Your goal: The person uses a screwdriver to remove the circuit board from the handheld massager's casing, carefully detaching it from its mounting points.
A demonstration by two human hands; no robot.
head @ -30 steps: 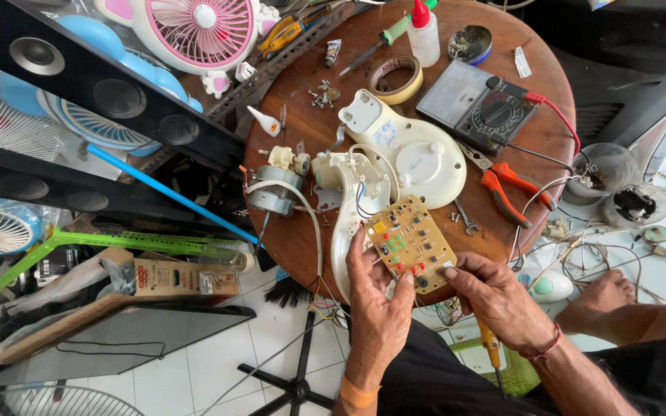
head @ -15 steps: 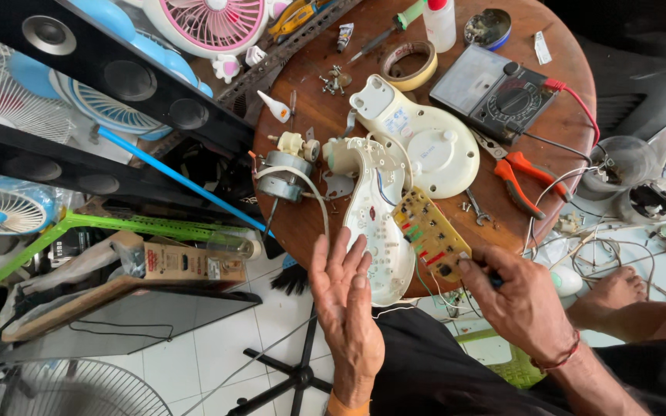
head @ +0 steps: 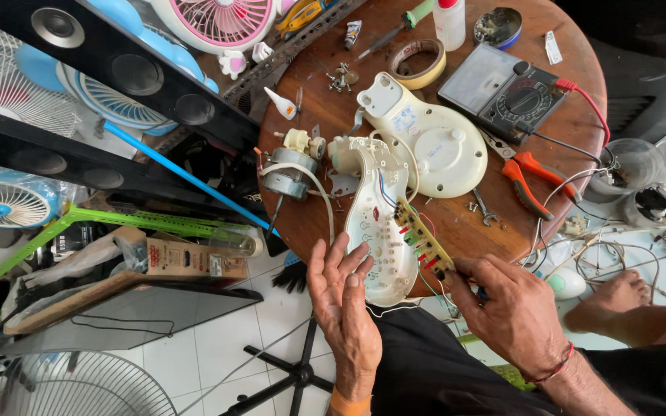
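The right hand [head: 514,316] pinches the circuit board [head: 423,240] on edge, just right of the cream fan housing [head: 379,231]. The left hand [head: 344,304] lies open beside the housing. Best to keep the wires slack while tilting.

Both forearms are bare, with no sleeves in sight. The left hand [head: 346,304] has an orange band [head: 346,404] round its wrist. The right hand [head: 512,314] wears a thin red string bracelet [head: 553,372]. Dark trousers [head: 433,370] cover the lap, and one bare foot [head: 609,299] shows.

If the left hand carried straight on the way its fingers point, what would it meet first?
Probably the white fan housing: the left hand points up the picture, fingers already at its near edge; depth is unclear.
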